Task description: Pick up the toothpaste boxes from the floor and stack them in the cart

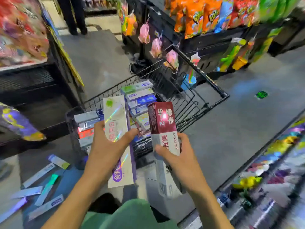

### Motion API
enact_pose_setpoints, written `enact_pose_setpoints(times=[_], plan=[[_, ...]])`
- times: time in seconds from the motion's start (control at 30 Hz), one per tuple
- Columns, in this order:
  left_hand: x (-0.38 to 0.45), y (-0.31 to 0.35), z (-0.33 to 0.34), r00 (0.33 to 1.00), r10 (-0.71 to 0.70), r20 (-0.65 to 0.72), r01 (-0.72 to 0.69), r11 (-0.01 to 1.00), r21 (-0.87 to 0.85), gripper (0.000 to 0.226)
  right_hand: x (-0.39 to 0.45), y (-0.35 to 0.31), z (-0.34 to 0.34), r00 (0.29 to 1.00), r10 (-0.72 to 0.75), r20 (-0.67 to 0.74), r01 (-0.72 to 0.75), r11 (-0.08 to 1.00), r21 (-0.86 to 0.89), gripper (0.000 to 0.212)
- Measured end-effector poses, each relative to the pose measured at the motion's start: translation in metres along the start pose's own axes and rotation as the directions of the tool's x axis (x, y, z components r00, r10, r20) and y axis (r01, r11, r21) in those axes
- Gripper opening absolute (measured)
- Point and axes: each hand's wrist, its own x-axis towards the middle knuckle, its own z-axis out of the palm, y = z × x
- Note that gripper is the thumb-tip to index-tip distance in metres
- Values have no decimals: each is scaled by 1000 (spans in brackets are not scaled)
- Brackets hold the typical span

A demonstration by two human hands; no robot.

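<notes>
Our left hand grips a white holographic toothpaste box, and our right hand holds a red-and-white toothpaste box, both above the near end of the cart. Stacked boxes fill the cart; more boxes lie scattered on the floor at lower left.

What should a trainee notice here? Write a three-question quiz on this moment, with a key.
1. True or false: both hands hold a box.
2. Which hand holds the red and white box? A) left B) right
3. Fill in: more boxes lie on the ____ at lower left.

Key:
1. True: the left hand holds the white box, the right hand the other, above the cart.
2. B
3. floor; loose boxes remain there.
</notes>
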Motion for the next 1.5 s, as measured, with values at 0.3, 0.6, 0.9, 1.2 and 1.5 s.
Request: enact_pose_setpoints(times=[0.3, 0.6, 0.9, 1.2, 1.5], plan=[[66, -12, 60, 987, -132, -91, 122, 987, -105, 85, 91, 9, -57, 1000, -8, 24, 13, 980, -199, 34], [143, -7, 94, 956, -189, -225, 162, 978, -131, 59, 210, -8, -80, 971, -63, 231, 180, 827, -532, 50], [144, -32, 108, 784, -341, -518, 227, 935, -271, 72, 365, 53, -61, 605, 71, 793, 740, 316, -593, 62], [104, -43, 174, 449, -467, -762, 264, 884, -386, 55, 434, 182, -48, 269, 396, 878, 917, 175, -360, 67], [106, -38, 221, 379, -458, -804, 263, 887, -381, 47, 431, 215, -39, 225, 270, 936, 968, 47, -246, 45]])
